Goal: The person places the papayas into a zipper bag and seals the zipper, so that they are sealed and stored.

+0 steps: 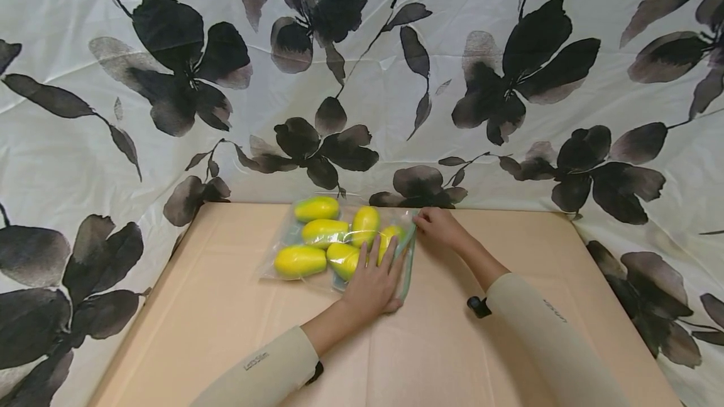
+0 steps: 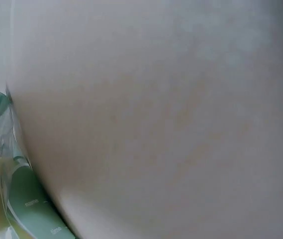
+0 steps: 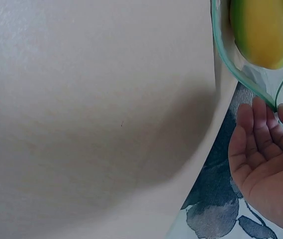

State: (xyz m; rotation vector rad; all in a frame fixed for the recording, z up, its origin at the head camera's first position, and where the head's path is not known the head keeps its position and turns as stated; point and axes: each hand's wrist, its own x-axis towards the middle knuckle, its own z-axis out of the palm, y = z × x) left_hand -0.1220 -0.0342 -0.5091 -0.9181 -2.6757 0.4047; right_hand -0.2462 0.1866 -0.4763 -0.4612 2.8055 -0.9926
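Note:
A clear zip bag (image 1: 334, 284) with a green-tinted zip edge lies on the table, holding several yellow-green mangoes (image 1: 325, 233). Its opening side faces right. Across that side rests my left hand (image 1: 370, 287), fingers extended over the plastic and the rightmost mangoes. My right hand (image 1: 438, 226) pinches the far corner of the zip edge between thumb and fingertips. In the right wrist view the green zip edge (image 3: 224, 59) parts into two strips that meet at the pinch, with one mango (image 3: 264, 31) behind them. A green printed panel of the bag (image 2: 34, 201) shows in the left wrist view.
The pale tan table (image 1: 243, 344) carries the bag near its back edge. Behind and beside it hangs a white cloth (image 1: 407, 105) with dark flowers. Both forearms reach in from the front, with a black strap piece (image 1: 479, 307) below the right wrist.

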